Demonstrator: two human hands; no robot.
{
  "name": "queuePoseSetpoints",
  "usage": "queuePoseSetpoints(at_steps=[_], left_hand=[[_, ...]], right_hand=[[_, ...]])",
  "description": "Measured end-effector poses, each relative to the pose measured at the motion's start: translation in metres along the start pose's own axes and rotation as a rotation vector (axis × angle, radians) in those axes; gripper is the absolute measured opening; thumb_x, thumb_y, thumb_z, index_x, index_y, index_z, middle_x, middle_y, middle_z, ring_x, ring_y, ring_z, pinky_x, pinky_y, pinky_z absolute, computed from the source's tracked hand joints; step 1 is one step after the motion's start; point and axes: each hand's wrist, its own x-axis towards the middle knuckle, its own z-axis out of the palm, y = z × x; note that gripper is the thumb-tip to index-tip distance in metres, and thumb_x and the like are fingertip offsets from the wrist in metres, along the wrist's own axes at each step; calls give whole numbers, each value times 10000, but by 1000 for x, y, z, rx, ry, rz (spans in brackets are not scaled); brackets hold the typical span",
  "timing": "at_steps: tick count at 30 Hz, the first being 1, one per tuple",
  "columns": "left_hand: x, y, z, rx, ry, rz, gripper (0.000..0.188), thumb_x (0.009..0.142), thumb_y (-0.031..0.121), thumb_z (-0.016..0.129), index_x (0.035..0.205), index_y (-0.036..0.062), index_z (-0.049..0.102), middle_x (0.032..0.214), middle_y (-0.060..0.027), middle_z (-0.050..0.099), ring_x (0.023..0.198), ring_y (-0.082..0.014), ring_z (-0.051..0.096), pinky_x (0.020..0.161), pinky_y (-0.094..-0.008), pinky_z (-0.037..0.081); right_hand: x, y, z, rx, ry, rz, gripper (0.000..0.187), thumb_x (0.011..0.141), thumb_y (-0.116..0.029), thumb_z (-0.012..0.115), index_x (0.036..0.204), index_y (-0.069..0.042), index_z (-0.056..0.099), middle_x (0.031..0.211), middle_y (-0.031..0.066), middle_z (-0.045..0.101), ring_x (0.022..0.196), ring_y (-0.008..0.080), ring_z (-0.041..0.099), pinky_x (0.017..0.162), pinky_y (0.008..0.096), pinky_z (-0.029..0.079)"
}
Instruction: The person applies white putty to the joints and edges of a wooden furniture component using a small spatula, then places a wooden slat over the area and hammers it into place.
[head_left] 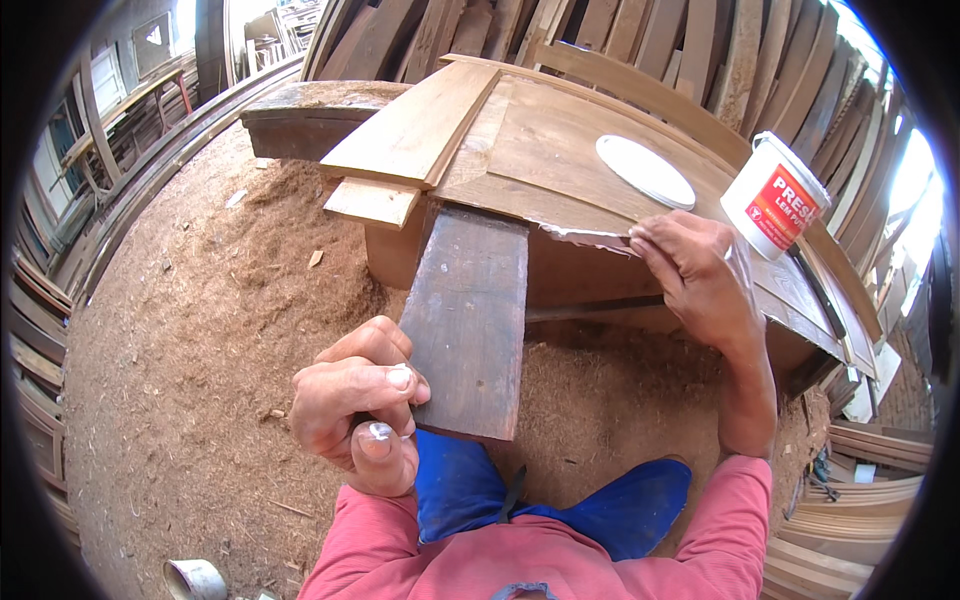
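A light brown wooden panel (560,150) lies on a low support, with uneven white paste along its near edge. My right hand (700,275) is closed at that edge, thumb and fingertips pinching it. A dark, worn board (470,320) sticks out toward me from beneath the panel. Beside its left edge is my left hand (362,405), fingers curled in and white paste on the thumb and a fingertip. Whatever that hand may hold is hidden. Toward the right of the panel stands a white tub with a red label (775,195); its round white lid (645,172) lies nearby.
Pale planks (410,125) are stacked at the panel's left end. Sawdust (220,330) covers the floor, where a white cup-like container (195,580) lies at lower left. Tall boards (600,40) lean behind, and curved wood pieces (850,520) are piled at lower right.
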Motion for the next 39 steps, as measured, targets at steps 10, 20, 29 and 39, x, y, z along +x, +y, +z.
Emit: queuePoseSetpoints(at_steps=[10,20,29,39], left_hand=[[-1,1,-1,5,-9,-23,404,971,442,584,976,39,621,482,49,429,471,-108,449,498,-292,353],[0,-8,1,-61,-13,93,359,990,354,552,1026,0,597,496,60,414,471,-95,426,483,-278,313],[0,-10,4,-49,-36,121,326,1003,320,523,1045,0,568,497,63,406,479,-91,420,483,-276,302],[0,-9,9,-66,25,108,314,991,320,544,1011,8,576,504,63,407,476,-91,424,494,-279,305]], right_hand=[[-14,9,-4,214,55,52,101,863,-61,667,906,22,705,871,163,707,795,312,689,715,363,530],[-52,34,-32,163,33,203,97,865,-34,669,902,55,685,837,163,696,767,284,680,702,338,513],[-55,40,-52,181,94,209,85,876,-6,650,914,61,686,843,158,700,745,244,684,696,311,517],[-14,26,-19,146,94,36,111,860,-87,689,915,7,710,845,154,690,765,308,675,682,366,516]])
